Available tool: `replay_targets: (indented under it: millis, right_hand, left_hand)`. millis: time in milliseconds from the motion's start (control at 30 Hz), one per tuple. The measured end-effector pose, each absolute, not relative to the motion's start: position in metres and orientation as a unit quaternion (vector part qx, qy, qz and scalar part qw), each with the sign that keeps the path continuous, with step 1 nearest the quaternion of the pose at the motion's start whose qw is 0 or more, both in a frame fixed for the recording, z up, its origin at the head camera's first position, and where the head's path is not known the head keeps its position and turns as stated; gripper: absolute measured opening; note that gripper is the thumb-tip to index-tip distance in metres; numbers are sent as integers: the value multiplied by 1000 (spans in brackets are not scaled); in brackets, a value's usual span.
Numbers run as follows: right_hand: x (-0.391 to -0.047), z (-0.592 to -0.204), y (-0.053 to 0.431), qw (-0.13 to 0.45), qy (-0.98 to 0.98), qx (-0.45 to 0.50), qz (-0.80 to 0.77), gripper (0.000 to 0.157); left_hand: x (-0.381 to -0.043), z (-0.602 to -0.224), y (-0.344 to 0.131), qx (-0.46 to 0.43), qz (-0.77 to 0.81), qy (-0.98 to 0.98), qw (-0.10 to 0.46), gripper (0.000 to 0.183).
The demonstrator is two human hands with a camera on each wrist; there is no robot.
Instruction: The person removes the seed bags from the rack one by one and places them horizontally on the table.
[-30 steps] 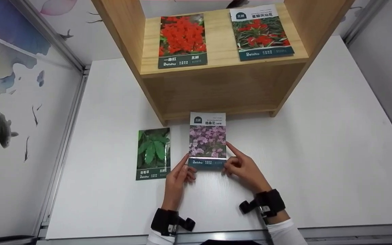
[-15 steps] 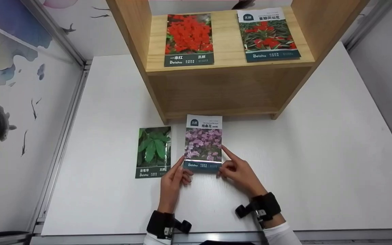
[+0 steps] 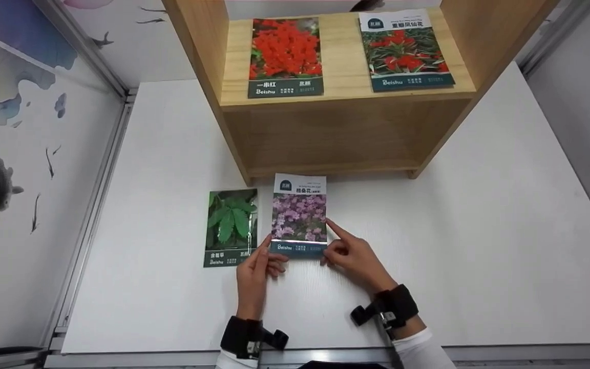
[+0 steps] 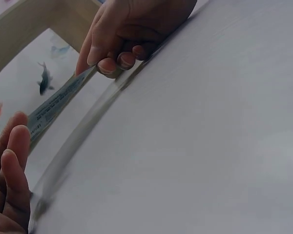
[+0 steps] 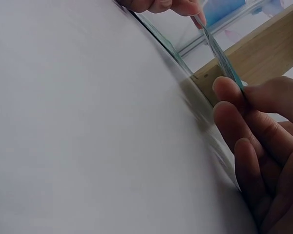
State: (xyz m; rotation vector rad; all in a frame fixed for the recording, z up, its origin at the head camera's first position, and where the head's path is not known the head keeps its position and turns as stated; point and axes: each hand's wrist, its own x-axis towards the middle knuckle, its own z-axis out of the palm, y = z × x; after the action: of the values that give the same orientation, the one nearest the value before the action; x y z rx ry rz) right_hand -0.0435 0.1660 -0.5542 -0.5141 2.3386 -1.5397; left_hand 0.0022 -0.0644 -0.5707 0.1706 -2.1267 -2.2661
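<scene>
In the head view, a seed packet with pink-purple flowers [image 3: 299, 218] lies in front of a wooden shelf, held between both hands. My left hand [image 3: 254, 277] grips its lower left edge, index finger stretched along the side. On the other side, my right hand [image 3: 359, 259] pinches the lower right edge between thumb and fingers, as the right wrist view shows. Seen edge-on in the left wrist view, the packet [image 4: 58, 107] has its near edge raised off the table. A green-leaf seed packet [image 3: 230, 225] lies just left, its lower right corner partly covered by my left hand.
The wooden shelf [image 3: 349, 101] stands at the back of the white table [image 3: 505, 246]. On its upper board lie a red-flower packet [image 3: 286, 56] and a white-topped red-flower packet [image 3: 406, 51]. A printed panel [image 3: 28, 205] borders the left side.
Both hands have moved the pink-purple flower packet left, closer to the green-leaf packet. The head view has shifted slightly. The other packets stay in place.
</scene>
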Motion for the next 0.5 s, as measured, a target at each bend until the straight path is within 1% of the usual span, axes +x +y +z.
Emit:
replay_targets:
  millis: [100,200,333,433,500]
  right_hand:
    - [-44,-554,164,152,817,-184,-526,63]
    - [-48,-569,164,156,822,-184,-516,64]
    - [-52,-582,163,165,832,-175,-500,63]
    - [-53,-582,162,178,833,-165,-498,64]
    - [-55,-587,162,186,832,-161,-498,65]
  left_hand:
    - [3,-570,-65,69,-728,-682,19,36]
    - [3,-569,-66,85,-720,-688,28,35]
    - [1,-584,-66,106,-710,-694,49,35]
    - [0,-597,-66,116,-701,-701,64,34]
    - [0,-598,-65,121,-691,-710,69,34]
